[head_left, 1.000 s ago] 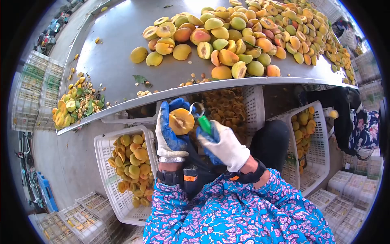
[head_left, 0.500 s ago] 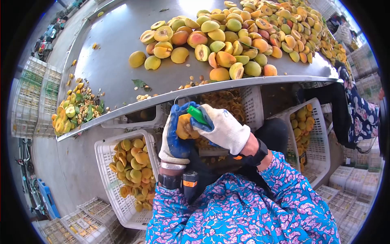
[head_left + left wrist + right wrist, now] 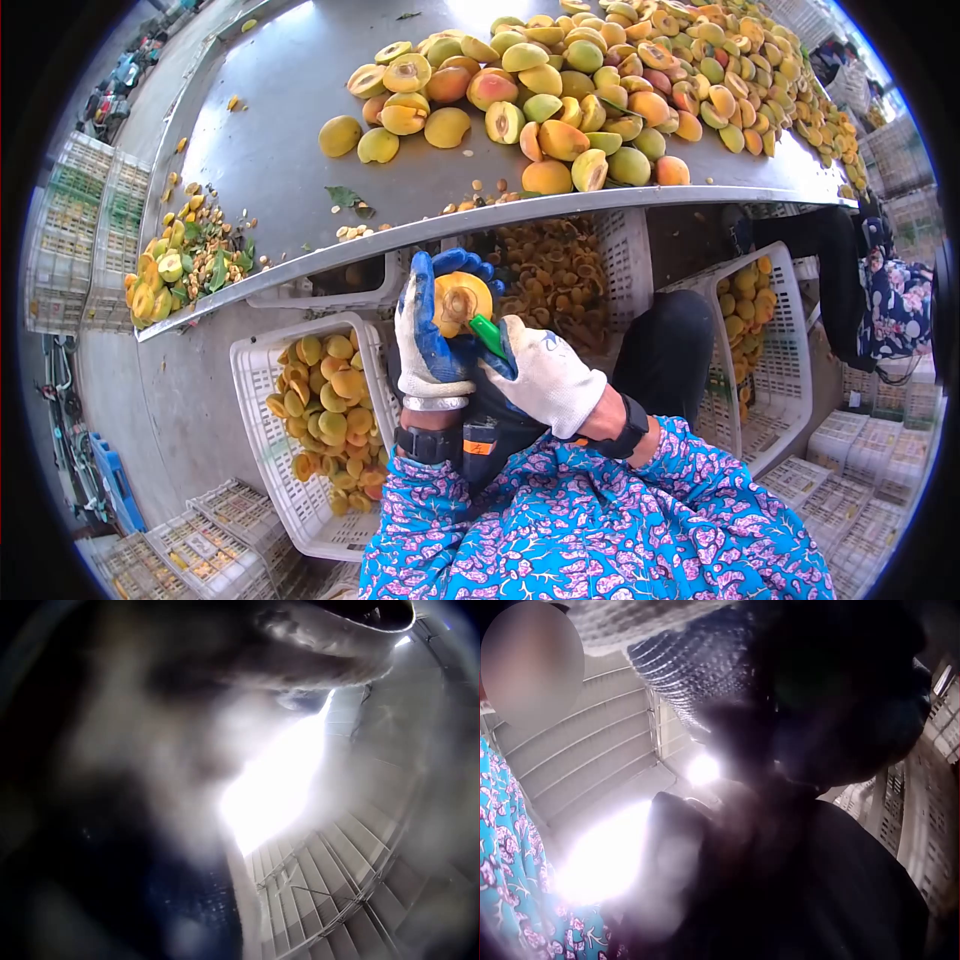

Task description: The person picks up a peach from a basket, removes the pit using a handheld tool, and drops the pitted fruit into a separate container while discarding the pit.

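In the head view my gloved left hand (image 3: 428, 345) holds a halved peach (image 3: 476, 288), its cut face turned up and the brown pit hollow showing. My right hand (image 3: 555, 380), in a white and blue glove, grips a green-handled pitting tool (image 3: 487, 335). The handle's front end is right at the lower edge of the cut face, and the tool's metal loop overlaps the pit area. Both hands are close together in front of the table edge. The wrist views are dark and blurred; a blue glove part (image 3: 697, 664) shows in the right one.
A metal table (image 3: 260, 150) bears a large heap of peach halves (image 3: 600, 100) and a small pile of scraps (image 3: 180, 265) at its left end. White crates of fruit stand at left (image 3: 255, 400) and right (image 3: 785, 370). Another crate (image 3: 625, 255) sits under the table, beyond my hands.
The tool's loop was raised off the fruit, then reached past its far side as the hands closed together. Now the tool is lower, at the cut face, which is turned up again.
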A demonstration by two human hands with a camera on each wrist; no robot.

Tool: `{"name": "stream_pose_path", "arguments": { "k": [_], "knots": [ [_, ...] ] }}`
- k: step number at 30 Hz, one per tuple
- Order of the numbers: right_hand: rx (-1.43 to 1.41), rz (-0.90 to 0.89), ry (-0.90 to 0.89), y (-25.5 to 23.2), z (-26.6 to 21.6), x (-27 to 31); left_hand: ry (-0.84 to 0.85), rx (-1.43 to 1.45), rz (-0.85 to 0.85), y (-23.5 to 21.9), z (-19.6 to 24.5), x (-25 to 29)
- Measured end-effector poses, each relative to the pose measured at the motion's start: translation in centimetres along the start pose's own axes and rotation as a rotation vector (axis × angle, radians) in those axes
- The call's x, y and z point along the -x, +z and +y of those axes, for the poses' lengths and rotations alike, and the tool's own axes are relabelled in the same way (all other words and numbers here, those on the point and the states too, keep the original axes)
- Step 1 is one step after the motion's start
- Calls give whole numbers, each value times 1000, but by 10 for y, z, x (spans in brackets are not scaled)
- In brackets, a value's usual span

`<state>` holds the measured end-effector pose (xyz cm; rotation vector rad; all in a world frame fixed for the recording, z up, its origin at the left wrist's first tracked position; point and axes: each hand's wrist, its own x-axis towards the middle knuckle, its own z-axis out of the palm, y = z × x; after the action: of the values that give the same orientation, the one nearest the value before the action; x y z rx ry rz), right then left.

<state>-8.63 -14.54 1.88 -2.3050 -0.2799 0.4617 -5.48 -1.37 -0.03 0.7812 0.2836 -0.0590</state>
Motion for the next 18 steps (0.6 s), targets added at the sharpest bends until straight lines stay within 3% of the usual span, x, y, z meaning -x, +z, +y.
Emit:
{"name": "stream_pose_path", "arguments": {
  "k": [3,6,12,15,16,18],
  "knots": [
    [-23,-1,27,5,2,-3,104,-150,1,4,-1,-1],
    [21,-11,38,5,1,-5,104,-104,56,4,-4,-2],
    [-94,-94,45,-1,12,-2,140,-286,144,8,-10,-8],
    [-75,-131,68,-6,19,-2,200,-378,31,3,-16,-14],
    [-62,-105,56,-5,20,-2,109,-328,18,8,-10,-11],
    [-40,-57,26,0,20,-6,87,-253,15,9,-10,-11]
  ]
}}
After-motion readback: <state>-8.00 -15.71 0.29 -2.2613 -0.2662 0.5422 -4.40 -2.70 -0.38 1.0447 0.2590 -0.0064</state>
